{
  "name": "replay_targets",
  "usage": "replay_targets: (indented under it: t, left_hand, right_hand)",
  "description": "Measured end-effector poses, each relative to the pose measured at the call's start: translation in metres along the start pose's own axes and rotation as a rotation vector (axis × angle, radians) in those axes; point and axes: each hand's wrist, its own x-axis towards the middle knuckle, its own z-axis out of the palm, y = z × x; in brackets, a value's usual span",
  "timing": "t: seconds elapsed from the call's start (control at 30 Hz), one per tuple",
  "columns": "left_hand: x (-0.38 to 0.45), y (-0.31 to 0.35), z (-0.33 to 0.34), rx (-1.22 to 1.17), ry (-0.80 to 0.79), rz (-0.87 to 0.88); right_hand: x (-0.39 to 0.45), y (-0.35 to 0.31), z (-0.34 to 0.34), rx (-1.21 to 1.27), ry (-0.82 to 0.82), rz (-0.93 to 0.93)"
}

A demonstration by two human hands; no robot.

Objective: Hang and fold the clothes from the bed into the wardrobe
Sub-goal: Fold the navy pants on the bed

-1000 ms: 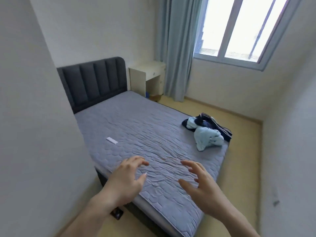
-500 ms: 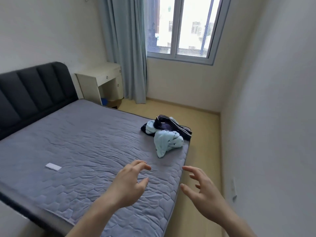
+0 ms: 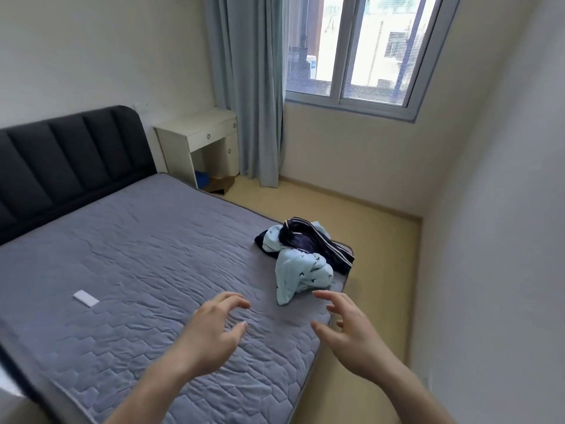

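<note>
A small heap of clothes lies near the far right corner of the grey quilted bed (image 3: 137, 258): a pale blue garment with small dark marks (image 3: 301, 272) on top of a dark navy garment with white stripes (image 3: 318, 243). My left hand (image 3: 211, 328) hovers over the mattress with fingers spread and curled, holding nothing. My right hand (image 3: 345, 328) hangs over the bed's right edge, fingers apart and empty, its fingertips just short of the pale blue garment. No wardrobe is in view.
A small white flat object (image 3: 86, 298) lies on the bed at the left. The dark padded headboard (image 3: 70, 160) stands at the back left, a white bedside desk (image 3: 201, 139) and grey curtain (image 3: 244, 87) beyond. A narrow strip of floor (image 3: 376, 240) runs between bed and right wall.
The view has swung right and moved closer to the bed. The clothes heap now sits nearer my hands. Both hands stay open and empty.
</note>
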Motion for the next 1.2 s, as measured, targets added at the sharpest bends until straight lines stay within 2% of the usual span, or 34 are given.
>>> replay_targets:
  t: [0.17, 0.4, 0.63, 1.0, 1.2]
  left_hand:
    - [0.075, -0.019, 0.013, -0.043, 0.011, -0.050]
    - [0.204, -0.035, 0.029, -0.084, -0.011, -0.089]
    - [0.294, -0.046, 0.047, -0.117, -0.036, -0.136]
    - [0.421, -0.084, 0.088, -0.080, -0.007, -0.432]
    - [0.515, -0.106, 0.136, -0.012, -0.128, -0.548]
  right_hand:
    - [0.074, 0.027, -0.019, -0.052, -0.046, -0.002]
    - [0.181, 0.074, -0.053, -0.091, -0.067, 0.085]
    - [0.279, 0.121, -0.057, -0.066, -0.126, 0.168]
    - [0.501, 0.224, -0.039, -0.093, -0.305, 0.238]
    - [0.623, 0.316, -0.008, -0.181, -0.423, 0.279]
